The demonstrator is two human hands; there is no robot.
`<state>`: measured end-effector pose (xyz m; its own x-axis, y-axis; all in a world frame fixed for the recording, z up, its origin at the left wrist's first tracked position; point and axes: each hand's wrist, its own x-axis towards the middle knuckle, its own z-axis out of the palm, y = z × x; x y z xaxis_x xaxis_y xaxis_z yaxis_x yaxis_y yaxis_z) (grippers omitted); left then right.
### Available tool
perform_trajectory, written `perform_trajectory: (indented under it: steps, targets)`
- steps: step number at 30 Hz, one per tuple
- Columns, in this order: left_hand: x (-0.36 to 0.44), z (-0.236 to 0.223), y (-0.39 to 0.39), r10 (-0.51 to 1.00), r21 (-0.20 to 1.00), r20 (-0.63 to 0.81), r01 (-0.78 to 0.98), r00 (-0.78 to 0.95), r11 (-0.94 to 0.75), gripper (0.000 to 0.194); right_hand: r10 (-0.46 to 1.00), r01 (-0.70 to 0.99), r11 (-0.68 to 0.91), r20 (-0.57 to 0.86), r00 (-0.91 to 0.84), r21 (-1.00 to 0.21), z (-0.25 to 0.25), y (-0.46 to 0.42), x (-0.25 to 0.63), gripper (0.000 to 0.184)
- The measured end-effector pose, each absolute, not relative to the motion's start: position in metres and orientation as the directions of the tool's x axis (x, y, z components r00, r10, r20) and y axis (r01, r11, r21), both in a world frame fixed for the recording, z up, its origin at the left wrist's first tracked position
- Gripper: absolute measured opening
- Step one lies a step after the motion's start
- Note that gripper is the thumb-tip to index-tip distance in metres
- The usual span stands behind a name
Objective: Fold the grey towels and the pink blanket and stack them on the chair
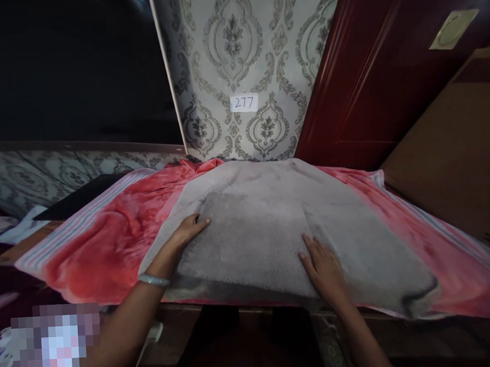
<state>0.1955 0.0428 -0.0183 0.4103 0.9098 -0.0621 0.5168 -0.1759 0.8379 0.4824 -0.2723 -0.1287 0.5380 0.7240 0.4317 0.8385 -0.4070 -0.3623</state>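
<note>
**Grey cloth spread over red blanket; surface mostly level, edges uneven**

Head view. Status: the grey cloth [267, 226] lies broad and largely flat on the red blanket [104, 240], which covers most of the table [20, 245]. Spreading appears, by judgement, well advanced. Residual irregularities: a dark crease [419, 292] at the near right corner of the grey cloth, faint ridges across its middle, and bunched red fabric along the left side. The darker middle area may be a separate layer or merely brushed pile; this cannot be determined.

Position: the grey cloth extends beneath and between both hands, and beyond them toward the wall [238, 58]. The left hand [189, 229] is at its left portion, thumb and forefinger apart; the remaining fingers are obscured, so whether any fabric is gripped cannot be confirmed. The right hand [323, 264] is palm down right of centre, fingers extended and slightly spread, gripping nothing.
</note>
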Motion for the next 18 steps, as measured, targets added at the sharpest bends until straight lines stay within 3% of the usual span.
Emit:
perform_trajectory:
  steps: [4, 7, 12, 16, 18]
  targets:
    - [0.199, -0.010, 0.039, 0.915, 0.847, -0.090, 0.514, 0.392, -0.137, 0.036, 0.723, 0.837, -0.398, 0.434, 0.538, -0.376, -0.129, -0.272, 0.481, 0.068]
    - [0.198, -0.006, 0.033, 0.900, 0.920, -0.145, 0.392, 0.410, -0.030, 0.035, 0.721, 0.829, -0.379, 0.431, 0.543, -0.411, -0.130, -0.272, 0.484, 0.069]
    - [0.200, -0.004, 0.031, 0.841, 0.937, -0.308, 0.293, 0.444, 0.188, 0.042, 0.749, 0.768, -0.301, 0.358, 0.557, -0.565, -0.126, -0.265, 0.504, 0.072]
    - [0.203, -0.005, 0.034, 0.816, 0.929, -0.332, 0.312, 0.473, 0.197, 0.051, 0.747, 0.673, -0.262, 0.296, 0.595, -0.691, -0.115, -0.254, 0.515, 0.075]
    - [0.204, -0.006, 0.034, 0.838, 0.934, -0.266, 0.341, 0.476, 0.102, 0.048, 0.719, 0.634, -0.281, 0.280, 0.637, -0.721, -0.109, -0.248, 0.515, 0.076]
